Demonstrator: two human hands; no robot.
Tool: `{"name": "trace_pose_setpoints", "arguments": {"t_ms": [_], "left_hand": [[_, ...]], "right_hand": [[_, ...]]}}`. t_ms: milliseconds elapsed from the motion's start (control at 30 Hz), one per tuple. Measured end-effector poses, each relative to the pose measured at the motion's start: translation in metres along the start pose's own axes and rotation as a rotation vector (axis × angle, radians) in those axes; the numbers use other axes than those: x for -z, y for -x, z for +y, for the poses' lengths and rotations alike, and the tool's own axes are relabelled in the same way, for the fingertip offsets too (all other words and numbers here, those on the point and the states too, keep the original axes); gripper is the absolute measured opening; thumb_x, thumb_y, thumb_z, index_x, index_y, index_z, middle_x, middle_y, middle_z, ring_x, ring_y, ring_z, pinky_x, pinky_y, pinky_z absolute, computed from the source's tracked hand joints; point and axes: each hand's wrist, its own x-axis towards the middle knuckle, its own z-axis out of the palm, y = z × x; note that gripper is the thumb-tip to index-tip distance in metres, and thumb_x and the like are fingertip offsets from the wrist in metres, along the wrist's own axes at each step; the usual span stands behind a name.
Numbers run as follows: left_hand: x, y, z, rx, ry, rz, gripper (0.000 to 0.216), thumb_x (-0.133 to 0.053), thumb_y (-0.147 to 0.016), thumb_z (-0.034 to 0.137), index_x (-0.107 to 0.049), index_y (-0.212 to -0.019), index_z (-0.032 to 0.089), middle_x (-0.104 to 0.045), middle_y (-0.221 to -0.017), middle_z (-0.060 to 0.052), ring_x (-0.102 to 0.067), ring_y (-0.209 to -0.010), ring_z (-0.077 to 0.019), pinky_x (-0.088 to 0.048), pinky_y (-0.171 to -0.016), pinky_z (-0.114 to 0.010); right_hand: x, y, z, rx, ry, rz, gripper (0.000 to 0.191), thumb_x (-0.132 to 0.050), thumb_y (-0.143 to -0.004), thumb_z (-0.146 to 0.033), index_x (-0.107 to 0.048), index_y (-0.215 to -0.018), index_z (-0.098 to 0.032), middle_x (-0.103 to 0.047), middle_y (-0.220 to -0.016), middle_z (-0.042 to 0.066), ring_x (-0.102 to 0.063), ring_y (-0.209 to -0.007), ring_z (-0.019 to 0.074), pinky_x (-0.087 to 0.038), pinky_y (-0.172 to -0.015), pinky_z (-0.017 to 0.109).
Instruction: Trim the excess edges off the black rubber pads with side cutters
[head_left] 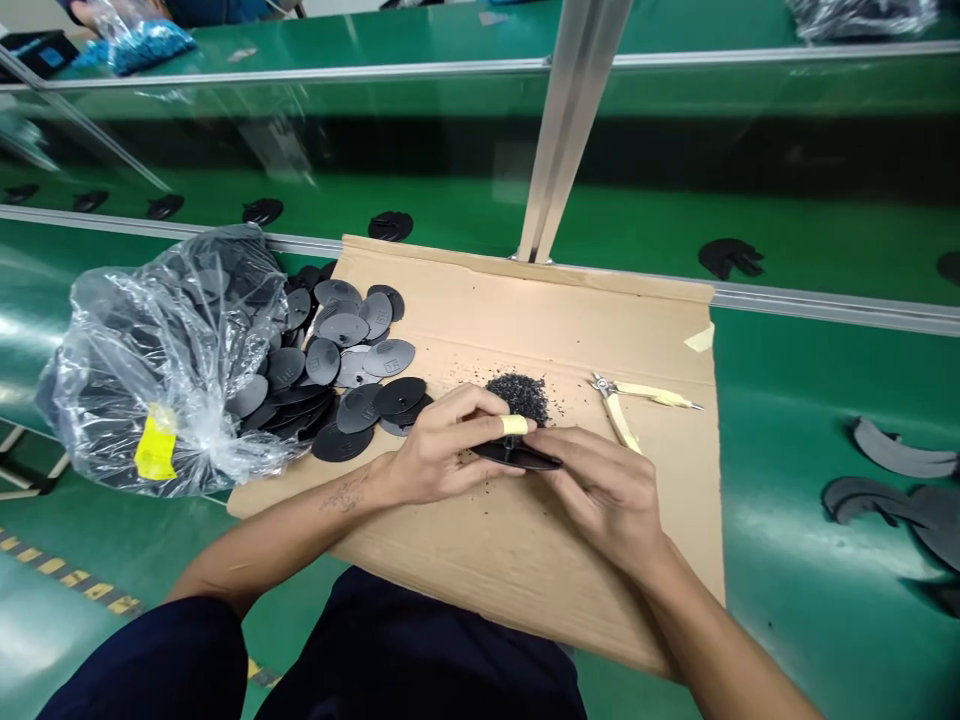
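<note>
Both my hands hold one thin black plastic disc (pixel 517 457), tilted nearly edge-on above the cardboard sheet (pixel 495 600). On its left side my left hand (pixel 450 445) is closed, a yellow wrap round one finger over the disc. From the right, the fingers of my right hand (pixel 607 480) pinch the disc's edge. Just beyond the hands lies a heap of small black plastic bits (pixel 519 395). Flush cutters (pixel 622 400) with pale yellow handles rest on the cardboard beyond my right hand, jaws pointing away to the left.
Left of my hands are piled several black oval discs (pixel 343 329), spilling from a clear plastic bag (pixel 150 340) with a yellow label. A metal post (pixel 574 130) rises behind the cardboard. Curved black parts (pixel 911 450) lie on the green bench at right; others (pixel 729 258) line the strip behind.
</note>
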Motion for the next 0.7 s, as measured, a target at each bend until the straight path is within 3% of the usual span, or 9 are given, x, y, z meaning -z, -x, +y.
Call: {"name": "trace_pose_setpoints", "arguments": {"t_ms": [200, 433, 700], "left_hand": [[0.0012, -0.0013, 0.0018, -0.052, -0.001, 0.028, 0.021, -0.066, -0.096, 0.024, -0.067, -0.116, 0.017, -0.071, -0.094, -0.007, -0.065, -0.082, -0.0144, -0.054, -0.071, -0.028], [0.0028, -0.0009, 0.0002, -0.074, -0.026, -0.037, 0.014, -0.06, -0.099, 0.022, -0.067, -0.107, 0.013, -0.072, -0.097, -0.012, -0.067, -0.086, -0.0164, -0.057, -0.074, -0.031], [0.0023, 0.0017, 0.0044, -0.078, -0.026, 0.011, 0.014, -0.064, -0.096, 0.019, -0.067, -0.109, 0.013, -0.072, -0.092, -0.009, -0.068, -0.083, -0.0153, -0.059, -0.071, -0.03]], "right_hand": [[-0.0032, 0.0005, -0.0004, 0.021, -0.012, 0.007, 0.032, -0.066, -0.091, -0.004, -0.073, -0.117, -0.019, -0.078, -0.109, 0.007, -0.077, -0.091, 0.0166, -0.066, -0.08, 0.026], [-0.0025, -0.0007, -0.0011, 0.07, 0.046, -0.006, 0.033, -0.067, -0.091, -0.004, -0.072, -0.121, -0.019, -0.078, -0.11, 0.007, -0.077, -0.094, 0.0174, -0.067, -0.083, 0.027], [-0.0013, 0.0003, 0.0024, 0.104, 0.042, -0.031, 0.032, -0.066, -0.092, -0.005, -0.072, -0.121, -0.017, -0.078, -0.111, 0.008, -0.077, -0.095, 0.018, -0.067, -0.083, 0.027]]}}
